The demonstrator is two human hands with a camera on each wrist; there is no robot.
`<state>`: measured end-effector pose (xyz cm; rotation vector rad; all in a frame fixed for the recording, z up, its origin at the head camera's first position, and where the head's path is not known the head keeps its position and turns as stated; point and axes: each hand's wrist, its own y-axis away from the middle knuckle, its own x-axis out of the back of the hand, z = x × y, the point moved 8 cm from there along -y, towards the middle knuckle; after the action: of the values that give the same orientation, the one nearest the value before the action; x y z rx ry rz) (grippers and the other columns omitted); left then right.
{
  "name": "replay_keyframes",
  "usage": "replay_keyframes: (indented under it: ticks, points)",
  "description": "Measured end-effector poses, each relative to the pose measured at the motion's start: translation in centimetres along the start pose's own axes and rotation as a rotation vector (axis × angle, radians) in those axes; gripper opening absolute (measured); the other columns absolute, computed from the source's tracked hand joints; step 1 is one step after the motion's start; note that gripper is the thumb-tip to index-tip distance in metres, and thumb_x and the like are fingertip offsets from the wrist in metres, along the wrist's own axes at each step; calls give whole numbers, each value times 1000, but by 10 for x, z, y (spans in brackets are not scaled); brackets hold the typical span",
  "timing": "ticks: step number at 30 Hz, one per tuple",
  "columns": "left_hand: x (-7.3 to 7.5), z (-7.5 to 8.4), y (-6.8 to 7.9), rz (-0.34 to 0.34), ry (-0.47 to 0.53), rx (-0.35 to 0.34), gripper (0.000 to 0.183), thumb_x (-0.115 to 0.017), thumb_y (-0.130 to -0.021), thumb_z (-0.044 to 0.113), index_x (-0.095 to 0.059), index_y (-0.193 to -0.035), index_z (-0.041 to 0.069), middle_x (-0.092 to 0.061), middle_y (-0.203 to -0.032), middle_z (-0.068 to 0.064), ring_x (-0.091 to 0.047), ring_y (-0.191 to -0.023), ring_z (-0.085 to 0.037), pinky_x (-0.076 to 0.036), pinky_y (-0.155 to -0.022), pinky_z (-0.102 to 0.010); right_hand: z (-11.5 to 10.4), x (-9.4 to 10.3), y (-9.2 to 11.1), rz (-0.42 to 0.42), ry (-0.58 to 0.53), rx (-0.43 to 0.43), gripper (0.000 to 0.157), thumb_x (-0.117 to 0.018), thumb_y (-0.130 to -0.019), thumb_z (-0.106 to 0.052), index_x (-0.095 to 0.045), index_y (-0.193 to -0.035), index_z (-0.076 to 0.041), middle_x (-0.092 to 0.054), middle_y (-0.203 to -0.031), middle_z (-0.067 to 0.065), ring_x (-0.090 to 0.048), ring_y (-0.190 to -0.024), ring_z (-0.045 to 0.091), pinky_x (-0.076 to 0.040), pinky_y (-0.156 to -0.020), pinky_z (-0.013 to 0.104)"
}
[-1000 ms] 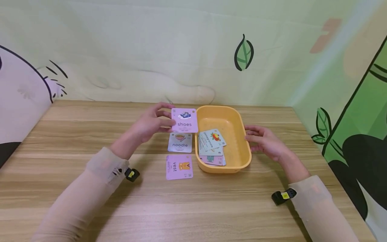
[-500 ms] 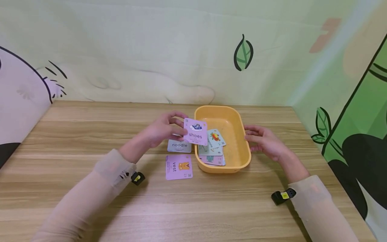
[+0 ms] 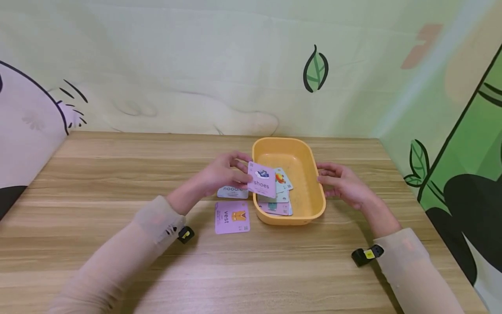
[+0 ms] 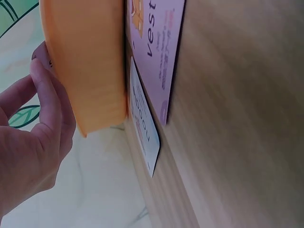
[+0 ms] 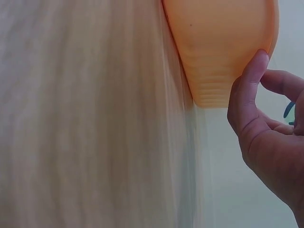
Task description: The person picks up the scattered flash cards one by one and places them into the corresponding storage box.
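My left hand (image 3: 228,174) pinches a purple card (image 3: 262,180) printed "shoes" by its left edge. The card is tilted over the left rim of a yellow plastic basket (image 3: 311,211) and covers part of the cards inside. In the left wrist view only a corner of the held card (image 4: 42,56) shows past the fingertips. At the basket's right side, my right hand (image 3: 345,185) touches the outer wall near the rim with extended fingers. Inside the basket lie several overlapping cards, among them a pale card (image 3: 284,179) with a red fruit and a pink card (image 3: 276,207).
Left of the basket, a "noodle" card (image 3: 233,192) lies partly under my left hand in the head view. A purple "vest" card (image 3: 232,216) lies in front of it on the wooden table (image 3: 251,270). A printed cloth backdrop (image 3: 176,65) rises behind the table.
My left hand has carried the "shoes" card right and toward me, from beside the basket to over its left rim and the cards inside. The right hand has stayed in place.
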<state>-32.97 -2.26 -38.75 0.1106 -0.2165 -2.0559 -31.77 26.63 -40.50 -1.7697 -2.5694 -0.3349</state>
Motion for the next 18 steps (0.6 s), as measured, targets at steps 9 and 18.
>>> replay_keyframes:
  ticks: [9, 18]
  points:
    - [-5, -3, -4, 7, 6, 11, 54, -68, -89, -16, -49, -139, -5, -54, -113, -21, -67, -83, -26, -62, -75, -33, -2, 0, -1, 0, 0, 2, 57, -54, -104, -5, -29, -152, 12, -51, -127, 22, -65, -99, 17, -61, -75, 33]
    - [-12, -2, -2, 5, 4, 18, 54, -68, -90, -15, -49, -140, -6, -55, -109, -18, -66, -76, -23, -62, -71, -32, 1, 1, 0, -6, -11, -10, 58, -55, -104, -6, -29, -153, 11, -50, -131, 25, -66, -99, 18, -61, -76, 34]
